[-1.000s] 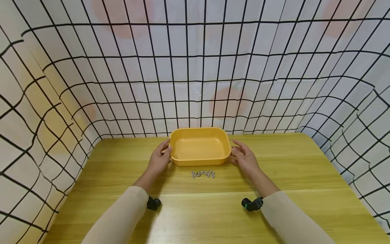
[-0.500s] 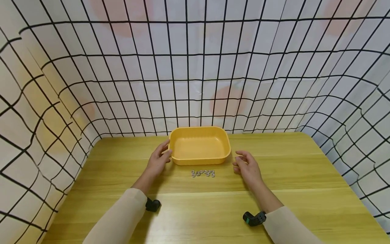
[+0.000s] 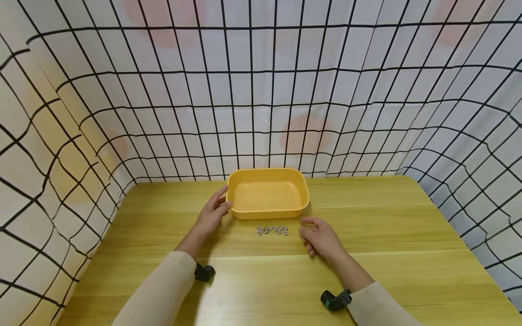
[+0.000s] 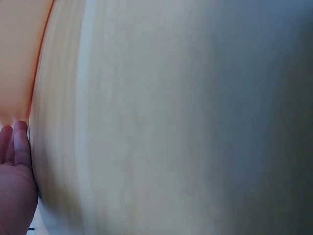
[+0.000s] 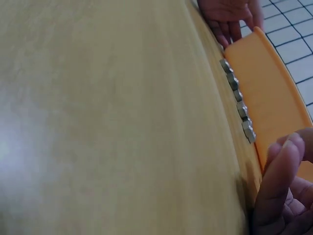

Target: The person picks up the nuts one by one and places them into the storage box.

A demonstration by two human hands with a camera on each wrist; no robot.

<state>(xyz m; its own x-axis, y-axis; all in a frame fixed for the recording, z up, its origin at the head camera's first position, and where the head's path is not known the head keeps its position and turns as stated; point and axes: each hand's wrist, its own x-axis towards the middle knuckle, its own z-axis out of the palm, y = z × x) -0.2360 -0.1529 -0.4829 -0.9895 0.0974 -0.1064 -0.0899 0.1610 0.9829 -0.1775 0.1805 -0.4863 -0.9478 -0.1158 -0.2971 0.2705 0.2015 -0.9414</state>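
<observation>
A yellow rectangular basin [image 3: 267,214] stands near the back of the wooden table. My left hand [image 3: 210,218] rests against its left end, fingers fairly straight along the wall. Just in front of the basin lie several small metal hex nuts [image 3: 266,230] in a short cluster. To the right of these nuts is my right hand [image 3: 321,238], loosely curled and holding nothing. In the right wrist view the nuts [image 5: 238,96] line up beside the basin's orange-looking wall [image 5: 269,83], with the right thumb and fingers [image 5: 277,183] near its closer end.
The wood-grain table [image 3: 261,285] spreads out on both sides and toward the front. Behind it and at the sides hangs a white cloth [image 3: 261,90] with a black grid. A small black camera is worn on each wrist.
My right hand has left the basin's right end, drawn back toward the front, then shifted left toward the nuts. The left hand stays at the basin, which keeps its place.
</observation>
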